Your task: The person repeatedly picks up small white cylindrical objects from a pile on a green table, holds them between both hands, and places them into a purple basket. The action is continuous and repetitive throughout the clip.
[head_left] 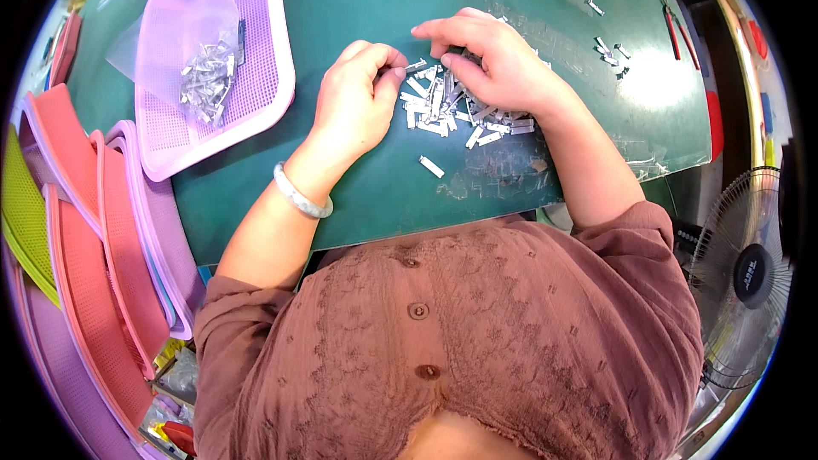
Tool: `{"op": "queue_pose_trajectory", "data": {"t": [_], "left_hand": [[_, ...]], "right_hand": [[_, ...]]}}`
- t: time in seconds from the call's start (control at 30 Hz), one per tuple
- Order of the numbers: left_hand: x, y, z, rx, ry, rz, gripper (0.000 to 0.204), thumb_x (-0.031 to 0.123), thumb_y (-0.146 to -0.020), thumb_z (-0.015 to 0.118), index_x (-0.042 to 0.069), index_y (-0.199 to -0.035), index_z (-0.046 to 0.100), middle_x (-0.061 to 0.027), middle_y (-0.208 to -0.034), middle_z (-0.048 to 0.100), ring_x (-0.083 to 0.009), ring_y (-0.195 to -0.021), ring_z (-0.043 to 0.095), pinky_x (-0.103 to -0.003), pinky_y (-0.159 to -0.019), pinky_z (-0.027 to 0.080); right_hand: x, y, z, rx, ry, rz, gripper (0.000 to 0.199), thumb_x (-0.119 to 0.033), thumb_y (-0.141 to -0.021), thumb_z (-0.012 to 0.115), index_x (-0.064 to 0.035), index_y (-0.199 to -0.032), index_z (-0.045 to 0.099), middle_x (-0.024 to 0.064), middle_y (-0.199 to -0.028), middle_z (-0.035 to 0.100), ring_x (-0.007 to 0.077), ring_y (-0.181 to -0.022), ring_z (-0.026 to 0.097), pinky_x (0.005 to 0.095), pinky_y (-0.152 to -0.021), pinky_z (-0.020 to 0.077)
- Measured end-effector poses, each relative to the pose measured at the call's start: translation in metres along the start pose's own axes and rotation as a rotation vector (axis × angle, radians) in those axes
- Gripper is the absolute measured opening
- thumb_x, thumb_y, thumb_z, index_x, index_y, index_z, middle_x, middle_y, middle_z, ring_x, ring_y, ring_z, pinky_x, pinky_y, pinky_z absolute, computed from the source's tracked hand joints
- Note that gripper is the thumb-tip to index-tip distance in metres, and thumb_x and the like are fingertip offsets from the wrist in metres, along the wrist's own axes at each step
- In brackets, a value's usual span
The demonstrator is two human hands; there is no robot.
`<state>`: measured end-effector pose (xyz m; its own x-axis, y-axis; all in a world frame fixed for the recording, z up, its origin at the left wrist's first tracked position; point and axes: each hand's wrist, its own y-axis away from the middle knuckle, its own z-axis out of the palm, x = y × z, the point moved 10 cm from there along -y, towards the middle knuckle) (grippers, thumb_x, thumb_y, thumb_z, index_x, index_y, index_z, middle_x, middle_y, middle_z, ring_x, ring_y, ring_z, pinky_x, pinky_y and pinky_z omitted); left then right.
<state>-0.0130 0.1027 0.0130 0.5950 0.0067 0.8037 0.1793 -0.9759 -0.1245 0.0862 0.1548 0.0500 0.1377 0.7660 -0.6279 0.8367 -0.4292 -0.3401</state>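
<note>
A heap of small silvery metal clip-like pieces (436,100) lies on the green tabletop (366,192). At its left edge my left hand (362,89) pinches one such metal piece (415,66) between thumb and fingertips. My right hand (503,60) reaches over the heap, its thumb and index finger apart and partly covering the pieces. Nothing shows between those fingers. One loose metal piece (431,167) lies nearer to me, apart from the heap.
To the left, a lilac mesh basket (277,60) holds a clear bag (204,77) of metal pieces. Stacked coloured baskets (94,264) stand beside the table. A few pieces (607,51) and red-handled pliers (677,34) lie far right. A fan (741,277) stands at the right.
</note>
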Motion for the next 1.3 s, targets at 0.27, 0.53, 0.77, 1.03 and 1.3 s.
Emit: {"op": "queue_pose_trajectory", "data": {"t": [0.27,0.53,0.77,1.03,1.3], "left_hand": [[-0.009,-0.003,0.020,-0.158,0.602,-0.301,0.010,0.010,-0.087,0.049,0.003,-0.089,0.055,-0.0019,-0.074,0.058,-0.0068,-0.063,0.053,-0.019,-0.057,0.041],[-0.007,-0.010,0.022,-0.156,0.797,-0.339,0.012,0.009,-0.088,0.049,0.001,-0.093,0.056,-0.0024,-0.073,0.059,-0.0081,-0.061,0.053,-0.020,-0.056,0.042],[-0.010,-0.006,0.026,-0.178,0.867,-0.328,0.016,0.009,-0.088,0.047,0.000,-0.098,0.055,-0.0054,-0.078,0.061,-0.0103,-0.067,0.058,-0.021,-0.060,0.047],[-0.008,0.000,0.024,-0.167,0.897,-0.324,0.018,0.007,-0.088,0.046,-0.003,-0.102,0.052,-0.0093,-0.080,0.061,-0.0133,-0.067,0.059,-0.024,-0.061,0.049],[-0.008,0.003,0.022,-0.137,0.833,-0.313,0.019,0.006,-0.088,0.046,-0.004,-0.104,0.051,-0.0094,-0.080,0.060,-0.0135,-0.068,0.058,-0.024,-0.062,0.049]], "right_hand": [[0.017,0.002,0.003,0.027,-0.452,0.205,0.036,0.000,-0.080,0.056,-0.0012,-0.116,0.051,0.0011,-0.077,0.057,0.0077,-0.075,0.052,0.0227,-0.071,0.0426],[0.024,0.003,0.003,0.029,-0.551,0.287,0.039,-0.003,-0.079,0.056,0.0019,-0.117,0.047,0.0021,-0.074,0.058,0.0079,-0.070,0.053,0.0223,-0.066,0.0431],[0.026,0.004,0.006,0.011,-0.647,0.315,0.038,-0.001,-0.083,0.052,0.0013,-0.120,0.046,-0.0001,-0.080,0.056,0.0063,-0.075,0.052,0.0202,-0.070,0.0419],[0.019,0.002,0.008,-0.014,-0.583,0.287,0.038,-0.002,-0.081,0.054,0.0015,-0.119,0.047,-0.0013,-0.078,0.057,0.0045,-0.074,0.051,0.0192,-0.068,0.0411],[0.021,0.003,-0.001,0.019,-0.454,0.262,0.038,-0.004,-0.080,0.055,0.0004,-0.118,0.048,-0.0006,-0.076,0.058,0.0054,-0.070,0.050,0.0202,-0.064,0.0422]]}}
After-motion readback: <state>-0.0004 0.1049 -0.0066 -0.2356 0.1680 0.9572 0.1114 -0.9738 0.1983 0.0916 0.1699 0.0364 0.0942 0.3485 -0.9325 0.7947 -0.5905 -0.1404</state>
